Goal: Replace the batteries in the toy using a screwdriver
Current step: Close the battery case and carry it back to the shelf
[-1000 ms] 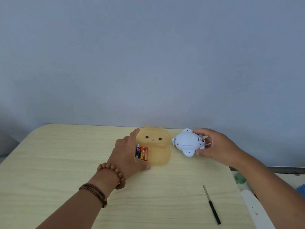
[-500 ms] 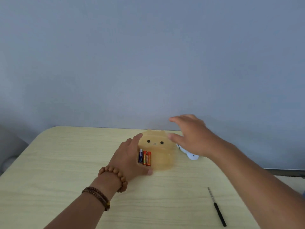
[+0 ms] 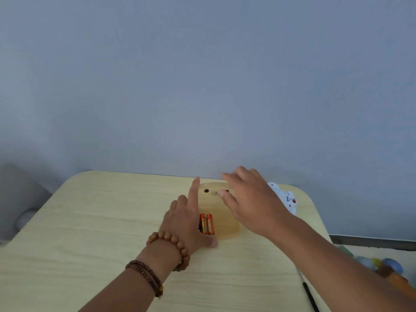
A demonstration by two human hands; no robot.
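A translucent yellow box (image 3: 225,224) with a bear face lies on the wooden table (image 3: 101,221). Inside it, at its left, lie orange batteries (image 3: 207,224); a dark one is mostly hidden by my hand. My left hand (image 3: 182,224) clasps the box's left side, index finger stretched along it and thumb at the front edge. My right hand (image 3: 252,203) hovers over the box with fingers spread and nothing in it. The white toy (image 3: 286,198) lies on the table just right of that hand. The black-handled screwdriver (image 3: 310,297) lies at the near right, partly hidden by my right forearm.
The table's back edge meets a plain blue-grey wall. Off the table's right edge, low down, sit blurred coloured toys (image 3: 382,266). A grey rounded object (image 3: 18,199) stands beyond the left corner.
My right hand let go of the white toy, left it on the table and moved left over the yellow box. My left hand stayed on the box, its index finger now stretched out.
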